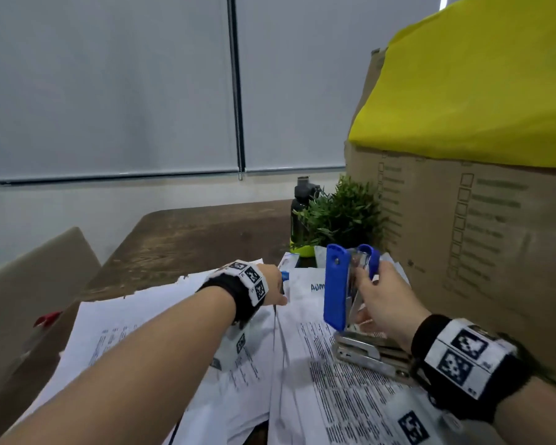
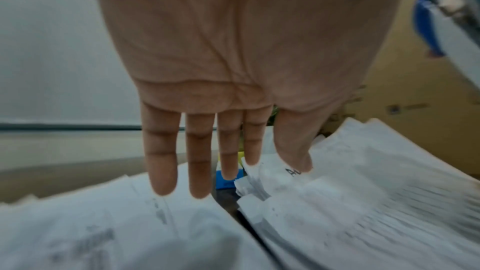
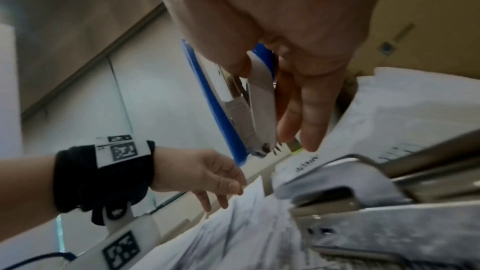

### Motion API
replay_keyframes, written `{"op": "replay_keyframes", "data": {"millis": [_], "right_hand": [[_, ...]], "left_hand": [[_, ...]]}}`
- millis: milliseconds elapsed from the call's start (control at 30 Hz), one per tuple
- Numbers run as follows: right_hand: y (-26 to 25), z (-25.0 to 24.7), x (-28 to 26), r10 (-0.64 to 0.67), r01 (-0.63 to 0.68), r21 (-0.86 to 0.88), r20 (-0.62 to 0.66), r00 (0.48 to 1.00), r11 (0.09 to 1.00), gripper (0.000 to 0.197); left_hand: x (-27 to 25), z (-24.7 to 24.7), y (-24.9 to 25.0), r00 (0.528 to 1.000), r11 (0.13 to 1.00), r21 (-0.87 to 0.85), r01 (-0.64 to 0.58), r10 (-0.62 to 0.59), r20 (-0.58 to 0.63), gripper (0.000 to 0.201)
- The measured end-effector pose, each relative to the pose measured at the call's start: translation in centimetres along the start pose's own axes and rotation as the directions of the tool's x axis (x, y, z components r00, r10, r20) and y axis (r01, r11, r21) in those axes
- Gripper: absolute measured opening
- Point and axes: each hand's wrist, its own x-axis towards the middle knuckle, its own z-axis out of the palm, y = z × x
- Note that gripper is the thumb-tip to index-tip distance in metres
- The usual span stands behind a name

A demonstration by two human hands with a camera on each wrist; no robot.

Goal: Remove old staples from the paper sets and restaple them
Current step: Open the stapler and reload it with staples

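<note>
Paper sets: printed sheets [image 1: 350, 390] lay in loose overlapping piles across the near part of the wooden table [image 1: 180, 239], one pile on the left [image 2: 103, 233] and one on the right [image 2: 376, 202] with a narrow gap between them.
Stapler: a blue and metal stapler [image 1: 347, 293] stood on the right pile with its blue top swung open and upright, while its metal base [image 1: 373, 354] lay on the printed page just in front of the right wrist.
Right hand: the right hand [image 1: 389, 300] held the raised middle part of the stapler, thumb on one side and fingers [image 3: 298, 110] curled round the other; the blue cover [image 3: 213, 102] stood apart from the metal rail.
Left hand: the left hand [image 1: 273, 285] reached forward over the far edge of the papers, palm down, fingers [image 2: 161, 161] straight and slightly spread, gripping nothing; whether the fingertips touched the sheets could not be told.
Small blue item: something blue [image 2: 226, 182] showed beyond the left fingertips in the gap between the piles, too blurred to name.
Behind the papers: a dark bottle [image 1: 302, 216] stood beside a small green plant [image 1: 344, 213].
Right side: a big cardboard box [image 1: 479, 236] stood just beside the stapler, with a yellow sheet [image 1: 482, 91] draped over its top.
Far: pale window blinds [image 1: 109, 85] closed the background.
</note>
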Motion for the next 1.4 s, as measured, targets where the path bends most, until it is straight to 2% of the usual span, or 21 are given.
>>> {"op": "replay_keyframes", "data": {"millis": [100, 233, 300, 367, 467, 500, 533, 600, 633, 667, 733, 767, 867, 967, 1000, 1067, 1167, 1300, 1400], "right_hand": [[1.7, -0.4, 2.4, 0.073, -0.073, 0.049, -0.006, 0.997, 0.996, 0.029], [4.7, -0.7, 5.6, 0.167, -0.168, 0.039, 0.031, 0.986, 0.985, 0.038], [5.7, -0.9, 6.6, 0.218, -0.219, 0.018, 0.056, 0.974, 0.976, 0.040], [6.1, -1.2, 6.9, 0.259, -0.263, 0.042, 0.092, 0.962, 0.964, 0.039], [6.9, -1.9, 7.5, 0.295, -0.305, 0.063, 0.130, 0.946, 0.950, 0.037], [7.0, -1.9, 7.6, 0.301, -0.309, 0.057, 0.117, 0.947, 0.949, 0.035], [6.9, -1.9, 7.5, 0.298, -0.304, 0.047, 0.100, 0.949, 0.951, 0.033], [7.0, -1.5, 7.7, 0.284, -0.284, 0.002, 0.047, 0.958, 0.959, 0.032], [7.4, -1.3, 8.0, 0.268, -0.267, -0.038, 0.031, 0.963, 0.963, 0.033], [7.6, -1.1, 8.3, 0.251, -0.249, -0.068, 0.025, 0.968, 0.966, 0.033], [7.2, -0.8, 8.1, 0.228, -0.223, -0.087, 0.046, 0.973, 0.971, 0.031], [6.8, -0.6, 7.8, 0.220, -0.215, -0.085, 0.050, 0.974, 0.973, 0.030], [6.4, -0.4, 7.5, 0.199, -0.190, -0.129, 0.064, 0.978, 0.973, 0.031], [8.1, -0.7, 8.6, 0.179, -0.159, -0.159, 0.119, 0.977, 0.974, 0.039], [8.1, -0.9, 8.6, 0.186, -0.165, -0.143, 0.149, 0.971, 0.976, 0.040], [7.1, -1.1, 7.7, 0.210, -0.195, -0.090, 0.207, 0.955, 0.977, 0.040], [6.2, -1.4, 6.9, 0.229, -0.218, -0.069, 0.270, 0.935, 0.973, 0.040], [5.0, -1.3, 6.3, 0.209, -0.190, -0.104, 0.223, 0.952, 0.976, 0.036], [4.1, -1.2, 5.5, 0.249, -0.214, -0.172, 0.218, 0.944, 0.962, 0.037]], "left_hand": [[3.4, 0.8, 0.8, 0.998, 0.990, -0.127, 0.061, -0.058, 0.024, 0.045], [6.0, 2.2, 2.4, 0.989, 0.946, -0.288, 0.147, -0.132, 0.069, 0.074], [6.8, 2.2, 2.6, 0.982, 0.926, -0.327, 0.187, -0.178, 0.059, 0.080], [7.8, 2.1, 2.2, 0.973, 0.879, -0.415, 0.233, -0.210, 0.101, 0.085], [8.4, 2.2, 1.5, 0.962, 0.810, -0.521, 0.269, -0.250, 0.110, 0.109], [8.4, 2.2, 1.3, 0.968, 0.805, -0.542, 0.243, -0.234, 0.087, 0.109], [8.6, 2.2, 1.3, 0.979, 0.811, -0.551, 0.197, -0.197, 0.060, 0.100], [8.3, 2.1, 1.7, 0.994, 0.856, -0.509, 0.092, -0.112, -0.008, 0.063], [8.1, 2.0, 2.0, 0.997, 0.893, -0.448, 0.044, -0.071, -0.043, 0.052], [7.9, 1.9, 2.3, 0.998, 0.928, -0.373, 0.006, -0.031, -0.061, 0.051], [7.7, 2.1, 2.5, 0.999, 0.951, -0.306, -0.032, 0.020, -0.044, 0.066], [7.7, 2.3, 2.4, 0.999, 0.951, -0.306, -0.039, 0.034, -0.021, 0.069], [8.2, 2.6, 1.4, 0.998, 0.927, -0.375, -0.026, 0.044, 0.040, 0.054], [9.0, 2.6, 1.2, 0.999, 0.916, -0.400, -0.025, 0.032, 0.011, 0.076], [9.4, 2.5, 1.4, 1.000, 0.923, -0.384, -0.009, 0.004, -0.014, 0.077], [10.0, 2.5, 2.1, 0.997, 0.943, -0.332, 0.006, -0.032, -0.074, 0.066], [10.2, 2.8, 2.8, 0.999, 0.955, -0.295, 0.014, -0.028, -0.041, 0.048], [9.3, 2.9, 2.9, 1.000, 0.962, -0.272, -0.019, 0.015, -0.016, 0.056], [8.1, 2.5, 2.8, 0.997, 0.971, -0.226, -0.075, 0.078, 0.002, 0.062]]}}
